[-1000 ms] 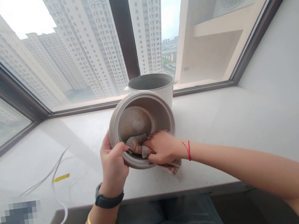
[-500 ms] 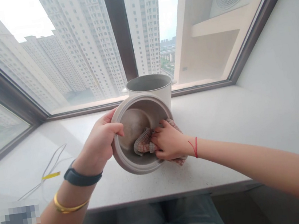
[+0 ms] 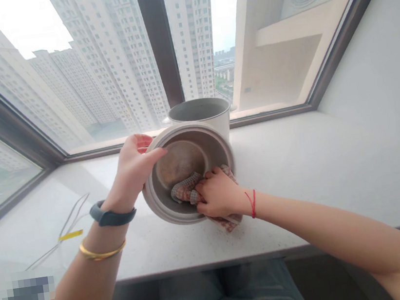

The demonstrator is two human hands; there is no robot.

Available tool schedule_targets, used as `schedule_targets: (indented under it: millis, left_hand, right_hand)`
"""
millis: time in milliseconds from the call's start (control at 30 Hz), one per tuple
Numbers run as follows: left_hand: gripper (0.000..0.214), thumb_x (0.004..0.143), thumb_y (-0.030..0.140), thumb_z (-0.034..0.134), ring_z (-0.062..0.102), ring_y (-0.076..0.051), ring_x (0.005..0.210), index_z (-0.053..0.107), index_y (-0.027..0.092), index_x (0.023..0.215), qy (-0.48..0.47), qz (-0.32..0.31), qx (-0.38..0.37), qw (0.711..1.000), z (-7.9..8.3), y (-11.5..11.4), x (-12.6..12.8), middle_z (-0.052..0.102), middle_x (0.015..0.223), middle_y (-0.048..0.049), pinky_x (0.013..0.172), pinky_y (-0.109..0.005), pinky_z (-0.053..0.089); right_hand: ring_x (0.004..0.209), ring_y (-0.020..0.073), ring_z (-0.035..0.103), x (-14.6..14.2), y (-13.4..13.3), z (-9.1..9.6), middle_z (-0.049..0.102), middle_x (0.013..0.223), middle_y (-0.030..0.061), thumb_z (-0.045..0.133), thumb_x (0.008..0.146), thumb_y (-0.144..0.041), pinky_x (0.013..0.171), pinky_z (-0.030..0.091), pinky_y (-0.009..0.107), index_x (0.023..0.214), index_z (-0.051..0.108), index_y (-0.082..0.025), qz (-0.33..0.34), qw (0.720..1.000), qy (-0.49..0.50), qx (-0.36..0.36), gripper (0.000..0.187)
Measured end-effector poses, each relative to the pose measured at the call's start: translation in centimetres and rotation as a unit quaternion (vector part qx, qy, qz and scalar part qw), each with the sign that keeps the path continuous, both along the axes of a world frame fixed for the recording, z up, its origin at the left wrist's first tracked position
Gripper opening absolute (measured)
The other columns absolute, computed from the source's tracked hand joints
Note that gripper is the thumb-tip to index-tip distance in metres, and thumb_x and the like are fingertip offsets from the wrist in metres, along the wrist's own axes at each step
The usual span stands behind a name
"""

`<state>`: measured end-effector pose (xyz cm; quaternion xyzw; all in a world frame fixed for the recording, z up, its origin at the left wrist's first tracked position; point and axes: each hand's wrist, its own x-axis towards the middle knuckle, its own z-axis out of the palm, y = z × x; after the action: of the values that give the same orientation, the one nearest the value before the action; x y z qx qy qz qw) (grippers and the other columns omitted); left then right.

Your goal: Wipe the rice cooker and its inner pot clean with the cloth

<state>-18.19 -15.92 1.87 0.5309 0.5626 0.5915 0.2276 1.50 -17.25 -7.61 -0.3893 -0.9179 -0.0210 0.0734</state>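
Note:
A round grey inner pot (image 3: 199, 147) is tipped on its side on the white sill (image 3: 300, 181), its opening facing me. My left hand (image 3: 134, 171) grips the pot's upper left rim, fingers curled over the edge. My right hand (image 3: 218, 194) presses a checked cloth (image 3: 185, 190) against the lower inside wall of the pot, fingers closed on it. A corner of the cloth hangs out below my right wrist.
A white cooker body (image 3: 204, 115) stands upright just behind the tipped pot, by the window. A white cable (image 3: 62, 227) with a yellow tag (image 3: 70, 234) lies on the sill at the left. The sill's front edge runs above my knees.
My left hand has climbed from the pot's lower left rim to its upper left rim. My right hand has kept the cloth against the lower inside wall, shifting it slightly.

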Motion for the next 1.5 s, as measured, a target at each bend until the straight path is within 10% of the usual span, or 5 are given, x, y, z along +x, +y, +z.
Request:
schedule_targets:
  millis: [233,700,1100,1300,1500]
  left_hand:
    - [0.046,0.075,0.063,0.074,0.049,-0.016,0.053,0.063,0.022,0.093,0.212,0.124,-0.01,0.969,-2.6,-1.5,-2.3,0.056,0.058,0.0035,0.052,-0.027,0.032]
    - [0.043,0.096,0.056,0.044,0.065,-0.025,0.079,0.065,0.02,0.108,0.447,-0.079,-0.085,0.887,1.0,-0.1,-1.5,0.073,0.092,-0.0064,0.069,-0.032,0.044]
    - [0.035,0.094,0.051,0.05,0.058,-0.022,0.064,0.064,0.019,0.099,0.609,-0.195,-0.061,0.766,5.4,4.1,2.7,0.069,0.081,-0.0074,0.063,-0.032,0.039]
    - [0.048,0.096,0.06,0.044,0.064,-0.026,0.072,0.067,0.019,0.106,0.561,-0.074,-0.014,0.824,3.9,2.0,2.8,0.069,0.08,-0.0081,0.066,-0.033,0.043]
    - [0.056,0.095,0.05,0.05,0.07,-0.033,0.093,0.045,0.02,0.142,0.356,0.033,-0.111,0.927,-4.0,-4.7,1.8,0.072,0.106,-0.0128,0.078,-0.042,0.053]
  right_hand:
    - [0.095,0.0366,0.063,-1.0,0.5,-0.3,0.074,0.092,0.0171,0.051,0.088,-0.043,0.093,0.034,0.052,0.092,0.076,-0.012,-0.012,0.999,-0.02,0.022,0.04]
    - [0.096,0.0369,0.061,3.5,1.8,3.0,0.072,0.097,0.0163,0.061,0.062,-0.09,0.098,0.029,0.054,0.112,0.068,-0.014,0.105,0.977,-0.184,-0.007,0.092]
    - [0.092,0.0346,0.061,7.2,3.1,4.4,0.073,0.097,0.0151,0.075,0.066,-0.021,0.1,0.027,0.056,0.107,0.069,-0.013,0.194,0.902,-0.352,0.16,0.042]
    - [0.082,0.0287,0.064,7.6,0.7,2.4,0.069,0.087,0.0136,0.062,0.081,-0.017,0.077,0.032,0.042,0.098,0.062,-0.013,0.204,0.923,-0.298,0.136,0.017]
    - [0.081,0.0276,0.065,5.9,-2.4,1.5,0.069,0.088,0.0127,0.065,0.078,-0.02,0.075,0.032,0.04,0.098,0.061,-0.015,0.129,0.967,-0.207,0.069,0.021]
